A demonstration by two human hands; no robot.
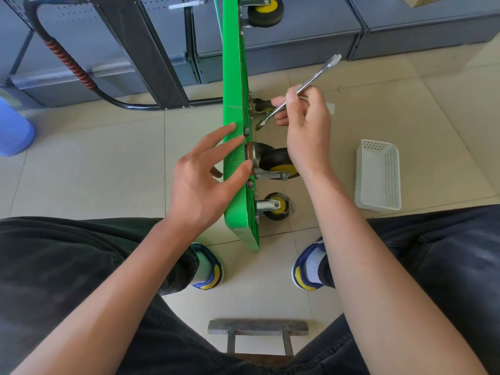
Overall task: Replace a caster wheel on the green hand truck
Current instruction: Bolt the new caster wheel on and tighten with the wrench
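Key relation: I judge the next move is seating the wrench (pixel 297 90) head on the mounting bolt (pixel 246 131) at the deck's upper edge; the head hangs just right of that bolt, apart from it, and a little above.
Wrench axis: it runs diagonally, head low and left by the deck, free end high and right.
Nearer hand: my right hand (pixel 305 125) is the one placed for the bolt, pinching the wrench shaft between thumb and curled fingers.
Left hand (pixel 208 174): fingers straight and spread, tips pressed flat on the green hand truck (pixel 235 77) deck face, holding nothing.
Task wheel: the caster wheel (pixel 278 163) sits just below the wrench head, its plate against the deck's underside, which faces right.
Truck pose: deck stands on its long edge on the tiled floor (pixel 108 163), between my shoes.
Materials: deck is glossy green, scuffed; wrench is slim bright metal; caster has a black tyre, yellow hub, plated fork.
Nearby: a white perforated plastic basket (pixel 378 174) lies on the floor, well apart to the right.
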